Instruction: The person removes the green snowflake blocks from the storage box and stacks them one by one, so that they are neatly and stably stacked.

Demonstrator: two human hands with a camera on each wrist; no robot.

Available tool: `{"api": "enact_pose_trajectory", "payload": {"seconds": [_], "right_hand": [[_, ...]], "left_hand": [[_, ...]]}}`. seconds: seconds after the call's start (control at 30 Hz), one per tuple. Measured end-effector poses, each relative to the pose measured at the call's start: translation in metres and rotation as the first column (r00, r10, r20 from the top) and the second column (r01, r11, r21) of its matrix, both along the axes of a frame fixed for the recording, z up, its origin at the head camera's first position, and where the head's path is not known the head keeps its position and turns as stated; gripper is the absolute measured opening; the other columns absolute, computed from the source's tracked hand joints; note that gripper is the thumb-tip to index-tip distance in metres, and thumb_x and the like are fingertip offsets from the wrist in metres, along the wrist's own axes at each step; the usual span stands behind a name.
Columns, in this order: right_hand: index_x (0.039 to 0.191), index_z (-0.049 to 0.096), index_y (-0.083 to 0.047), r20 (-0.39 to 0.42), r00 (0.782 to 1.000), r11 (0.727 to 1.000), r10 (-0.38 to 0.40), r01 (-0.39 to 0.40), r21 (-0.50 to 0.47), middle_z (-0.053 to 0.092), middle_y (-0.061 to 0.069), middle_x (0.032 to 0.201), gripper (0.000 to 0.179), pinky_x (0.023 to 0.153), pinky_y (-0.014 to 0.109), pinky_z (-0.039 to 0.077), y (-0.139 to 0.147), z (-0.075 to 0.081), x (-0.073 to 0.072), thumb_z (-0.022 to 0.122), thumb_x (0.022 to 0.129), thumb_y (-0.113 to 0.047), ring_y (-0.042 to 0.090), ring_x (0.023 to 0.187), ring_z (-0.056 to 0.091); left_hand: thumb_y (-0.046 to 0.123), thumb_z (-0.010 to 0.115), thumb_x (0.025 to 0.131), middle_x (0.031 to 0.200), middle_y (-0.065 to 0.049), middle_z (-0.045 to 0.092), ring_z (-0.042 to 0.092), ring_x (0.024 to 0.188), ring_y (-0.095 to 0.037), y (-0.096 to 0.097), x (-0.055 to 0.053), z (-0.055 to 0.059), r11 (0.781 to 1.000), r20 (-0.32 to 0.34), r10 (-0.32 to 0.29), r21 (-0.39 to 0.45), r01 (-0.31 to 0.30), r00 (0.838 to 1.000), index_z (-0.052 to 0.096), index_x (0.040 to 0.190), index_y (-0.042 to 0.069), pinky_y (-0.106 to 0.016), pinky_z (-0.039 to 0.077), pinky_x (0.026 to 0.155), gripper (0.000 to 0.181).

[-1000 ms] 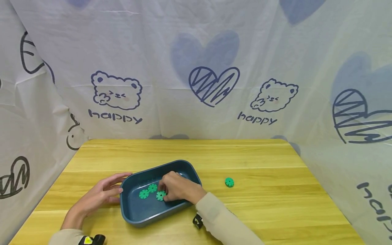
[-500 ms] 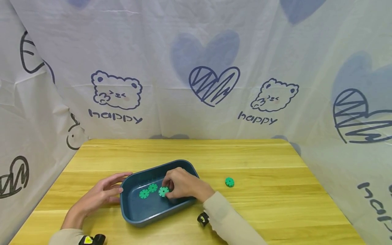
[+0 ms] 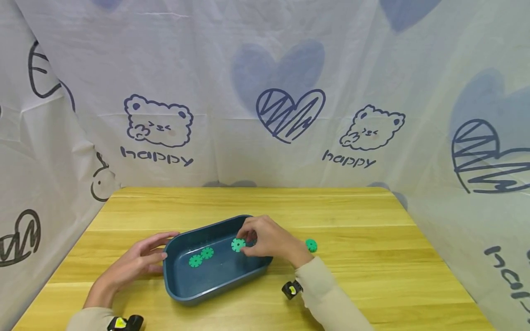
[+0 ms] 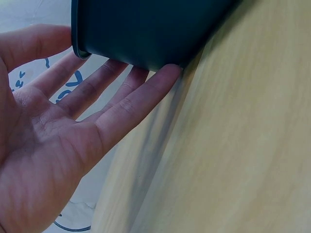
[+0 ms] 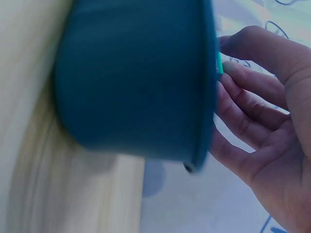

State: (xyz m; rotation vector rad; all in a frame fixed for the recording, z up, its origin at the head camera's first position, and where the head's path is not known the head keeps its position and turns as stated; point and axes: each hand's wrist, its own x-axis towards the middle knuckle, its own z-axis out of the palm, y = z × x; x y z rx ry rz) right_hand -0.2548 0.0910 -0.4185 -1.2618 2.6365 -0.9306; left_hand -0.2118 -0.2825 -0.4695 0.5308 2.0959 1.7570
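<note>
A dark blue rectangular plastic bin (image 3: 219, 286) sits on the table. My left hand (image 3: 131, 264) touches its left end, fingers fairly straight along the outer wall; in the left wrist view the thumb meets the rim. Over the right part of the bin, my right hand (image 3: 271, 240) pinches a green notched disc (image 3: 238, 245) between thumb and fingers. Only a sliver of that disc shows past the rim in the right wrist view. On the bin floor lie two similar flat discs, a left one (image 3: 195, 261) and a right one (image 3: 207, 253), edges together.
Another green disc, or a small stack of them, (image 3: 311, 245) rests on the wooden table (image 3: 352, 216), right of the bin and just beyond my right wrist. White cloth (image 3: 232, 59) with hearts and bears hangs behind the table and along both sides.
My right hand has lifted the green disc from the bin floor and moved it right and up, near the bin's right end. My left hand and the bin have stayed about where they were.
</note>
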Motion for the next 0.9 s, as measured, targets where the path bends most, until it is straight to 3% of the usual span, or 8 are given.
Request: {"api": "enact_pose_trajectory", "payload": {"seconds": [0.27, 0.5, 0.7, 0.9], "right_hand": [[0.101, 0.078, -0.008, -0.001, 0.999, 0.998, -0.045, 0.045, -0.052, 0.071, 0.002, 0.096, 0.017, 0.077, 0.02, 0.06, 0.028, 0.006, -0.002, 0.082, 0.085, -0.01, 0.013, 0.08, 0.068], [0.099, 0.079, -0.008, 0.005, 0.996, 0.993, -0.087, 0.087, -0.086, 0.073, 0.002, 0.096, 0.015, 0.079, 0.039, 0.065, 0.051, 0.005, -0.003, 0.083, 0.084, -0.009, 0.02, 0.082, 0.071], [0.097, 0.079, -0.011, -0.01, 0.991, 0.987, -0.133, 0.132, -0.093, 0.074, 0.0, 0.096, 0.015, 0.078, 0.037, 0.064, 0.073, 0.003, -0.005, 0.083, 0.083, -0.009, 0.02, 0.083, 0.07], [0.098, 0.078, -0.01, 0.02, 0.982, 0.977, -0.186, 0.187, -0.104, 0.075, 0.001, 0.096, 0.015, 0.081, 0.046, 0.064, 0.093, 0.0, -0.005, 0.083, 0.083, -0.012, 0.029, 0.087, 0.071]], "left_hand": [[0.012, 0.054, 0.106, 0.139, 0.017, 0.06, 0.065, 0.122, -0.006, 0.0, 0.0, 0.001, 1.0, 0.011, 0.004, 0.005, -0.004, 1.0, 0.034, 0.158, 0.004, -0.038, 0.063, 0.092, 0.057], [0.011, 0.054, 0.106, 0.139, 0.016, 0.06, 0.065, 0.122, -0.007, 0.0, 0.001, 0.001, 1.0, 0.005, -0.001, 0.012, 0.001, 1.0, 0.034, 0.158, 0.004, -0.038, 0.063, 0.091, 0.056], [0.011, 0.054, 0.106, 0.139, 0.015, 0.06, 0.065, 0.122, -0.007, 0.0, 0.0, 0.0, 1.0, -0.003, -0.008, 0.015, 0.008, 1.0, 0.034, 0.158, 0.003, -0.039, 0.063, 0.091, 0.056], [0.012, 0.054, 0.106, 0.14, 0.019, 0.059, 0.065, 0.123, -0.005, -0.001, 0.0, 0.001, 1.0, 0.006, -0.005, 0.008, 0.005, 1.0, 0.034, 0.159, 0.005, -0.037, 0.063, 0.092, 0.057]]}}
